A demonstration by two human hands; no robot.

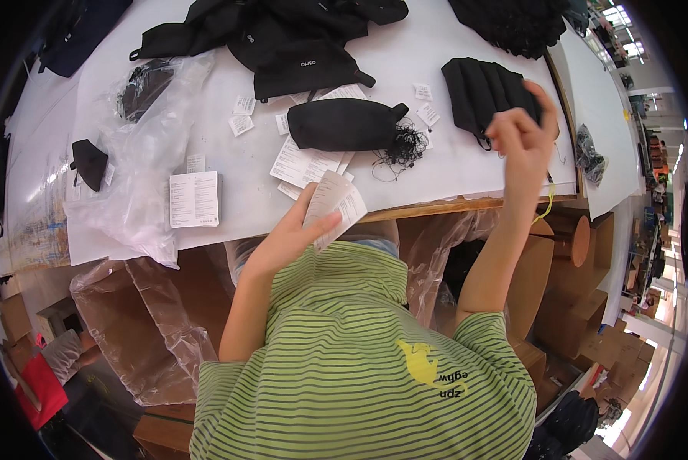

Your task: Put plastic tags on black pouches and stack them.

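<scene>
Striped shirt (336, 345), held leaflet (336, 204), cords (402, 149) against pouch (338, 124), plastic (139, 165) beside leaflet stack (195, 199)

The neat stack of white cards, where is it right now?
In the head view, the stack sits left of centre on the white table, between the clear plastic and the left hand.

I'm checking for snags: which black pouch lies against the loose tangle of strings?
The wide pouch in the middle, its right end at the tangle; the heaped pouches above and stacked pouches near the right hand lie apart from that tangle.
</scene>
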